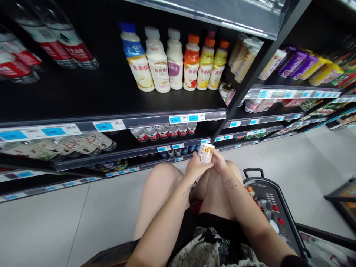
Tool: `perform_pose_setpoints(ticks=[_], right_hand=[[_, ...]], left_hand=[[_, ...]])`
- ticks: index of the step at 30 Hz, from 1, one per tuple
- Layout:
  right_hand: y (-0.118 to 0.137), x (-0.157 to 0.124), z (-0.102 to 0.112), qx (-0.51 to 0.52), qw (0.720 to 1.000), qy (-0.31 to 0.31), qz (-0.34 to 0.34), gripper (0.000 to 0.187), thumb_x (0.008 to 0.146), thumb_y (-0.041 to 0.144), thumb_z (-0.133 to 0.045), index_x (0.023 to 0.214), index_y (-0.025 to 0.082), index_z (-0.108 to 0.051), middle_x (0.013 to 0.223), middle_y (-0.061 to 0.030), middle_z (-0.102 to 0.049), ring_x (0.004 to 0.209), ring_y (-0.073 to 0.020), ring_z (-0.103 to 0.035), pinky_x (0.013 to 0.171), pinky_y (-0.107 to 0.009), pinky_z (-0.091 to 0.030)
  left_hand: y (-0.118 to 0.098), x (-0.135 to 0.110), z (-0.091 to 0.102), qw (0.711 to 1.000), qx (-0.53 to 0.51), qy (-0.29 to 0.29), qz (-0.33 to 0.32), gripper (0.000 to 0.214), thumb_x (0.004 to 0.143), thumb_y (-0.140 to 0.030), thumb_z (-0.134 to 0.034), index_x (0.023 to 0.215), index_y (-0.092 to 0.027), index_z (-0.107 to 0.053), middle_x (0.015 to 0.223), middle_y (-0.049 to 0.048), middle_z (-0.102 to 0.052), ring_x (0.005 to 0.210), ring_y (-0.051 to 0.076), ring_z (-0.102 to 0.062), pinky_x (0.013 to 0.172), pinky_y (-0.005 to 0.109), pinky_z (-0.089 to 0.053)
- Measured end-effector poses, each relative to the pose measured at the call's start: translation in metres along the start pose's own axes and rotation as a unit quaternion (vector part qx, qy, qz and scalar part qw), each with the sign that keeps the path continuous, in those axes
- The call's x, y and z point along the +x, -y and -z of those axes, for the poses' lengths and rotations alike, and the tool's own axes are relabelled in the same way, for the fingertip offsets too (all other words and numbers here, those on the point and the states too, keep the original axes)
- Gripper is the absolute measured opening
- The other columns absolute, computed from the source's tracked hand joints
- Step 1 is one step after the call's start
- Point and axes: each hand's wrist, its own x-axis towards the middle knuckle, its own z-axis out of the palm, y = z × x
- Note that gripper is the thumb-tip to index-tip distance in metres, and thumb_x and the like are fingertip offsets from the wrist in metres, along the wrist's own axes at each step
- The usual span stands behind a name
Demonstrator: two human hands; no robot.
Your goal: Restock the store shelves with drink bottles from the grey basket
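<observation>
A small white can-shaped container [206, 153] with orange-yellow print is between my two hands, above my knees. My left hand [195, 166] grips it from the left and below, the thumb lying across its lower side. On the other side, the fingers of my right hand [219, 161] are closed against it. What the container holds cannot be seen. Just beyond it runs the lower shelf edge with price tags [178, 146].
Several milk-drink bottles [158, 68] stand on the shelf ahead, with water bottles [69, 44] to the left. Small water bottles [164, 131] fill a lower shelf. At my right is a black basket [287, 207] with bottles inside. Further shelves [294, 94] continue right.
</observation>
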Motion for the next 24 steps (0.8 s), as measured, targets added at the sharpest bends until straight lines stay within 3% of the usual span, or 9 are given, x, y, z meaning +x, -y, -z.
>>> perform_pose_setpoints(ticks=[2,5,8,10,14,18,21,24], right_hand=[[-0.008,0.001,0.002,-0.017,0.999,-0.038,0.031,0.056,0.062,0.054,-0.086,0.1,0.017,-0.071,0.1,-0.0107,-0.077,0.099,-0.0334,-0.072,0.094,-0.048,-0.056],[-0.013,-0.005,0.006,-0.084,0.976,-0.145,0.137,0.057,0.058,0.045,-0.091,0.103,0.017,-0.07,0.101,-0.0089,-0.075,0.093,-0.0284,-0.07,0.091,-0.043,-0.056],[0.002,-0.02,0.011,-0.207,0.914,-0.235,0.259,0.064,0.053,0.037,-0.094,0.107,0.018,-0.065,0.103,-0.0065,-0.071,0.096,-0.0248,-0.066,0.092,-0.04,-0.054],[0.026,-0.03,0.015,-0.238,0.875,-0.296,0.301,0.062,0.056,0.038,-0.092,0.107,0.019,-0.062,0.101,-0.0049,-0.069,0.093,-0.0226,-0.064,0.089,-0.038,-0.054],[0.116,-0.033,0.019,-0.169,0.81,-0.393,0.402,0.055,0.065,0.044,-0.086,0.105,0.023,-0.055,0.095,-0.0001,-0.062,0.085,-0.0182,-0.062,0.084,-0.035,-0.056],[0.241,-0.001,0.016,-0.114,0.736,-0.376,0.552,0.055,0.074,0.046,-0.077,0.112,0.025,-0.043,0.11,-0.001,-0.059,0.102,-0.0187,-0.064,0.099,-0.04,-0.054],[0.321,0.035,0.011,-0.131,0.712,-0.346,0.596,0.062,0.072,0.044,-0.08,0.114,0.025,-0.039,0.114,-0.0018,-0.058,0.109,-0.0187,-0.064,0.106,-0.042,-0.051],[0.367,0.071,0.008,-0.161,0.721,-0.332,0.587,0.069,0.062,0.037,-0.087,0.111,0.023,-0.041,0.107,-0.0003,-0.059,0.103,-0.0179,-0.064,0.105,-0.041,-0.051]], left_hand=[[0.002,0.003,0.003,0.998,0.069,-0.001,-0.014,0.073,0.065,-0.041,-0.086,0.123,-0.015,-0.052,0.118,0.0191,-0.071,0.109,0.039,-0.068,0.084,0.042,-0.052],[0.005,0.009,0.003,0.993,0.069,0.023,-0.097,0.073,0.066,-0.035,-0.086,0.127,-0.016,-0.051,0.121,0.0161,-0.07,0.111,0.035,-0.068,0.087,0.038,-0.052],[0.008,0.016,0.006,0.973,0.069,0.031,-0.216,0.078,0.069,-0.032,-0.084,0.137,-0.02,-0.049,0.133,0.0134,-0.066,0.119,0.032,-0.065,0.096,0.038,-0.05],[0.01,0.02,0.009,0.965,0.047,0.029,-0.258,0.067,0.079,-0.037,-0.076,0.139,-0.022,-0.05,0.131,0.0113,-0.067,0.115,0.029,-0.066,0.097,0.038,-0.05],[0.01,0.03,0.014,0.968,0.034,0.028,-0.247,0.045,0.09,-0.042,-0.062,0.129,-0.022,-0.059,0.122,0.0099,-0.07,0.102,0.026,-0.068,0.092,0.038,-0.051],[0.004,0.034,0.015,0.973,0.079,0.025,-0.217,0.039,0.092,-0.038,-0.059,0.127,-0.019,-0.061,0.125,0.0109,-0.07,0.102,0.024,-0.067,0.09,0.035,-0.051],[0.001,0.032,0.013,0.973,0.099,0.033,-0.206,0.04,0.093,-0.036,-0.058,0.128,-0.019,-0.061,0.127,0.0113,-0.069,0.107,0.025,-0.067,0.091,0.034,-0.049],[0.002,0.03,0.012,0.971,0.106,0.066,-0.205,0.041,0.093,-0.038,-0.059,0.129,-0.019,-0.061,0.128,0.0114,-0.069,0.111,0.025,-0.067,0.093,0.033,-0.048]])
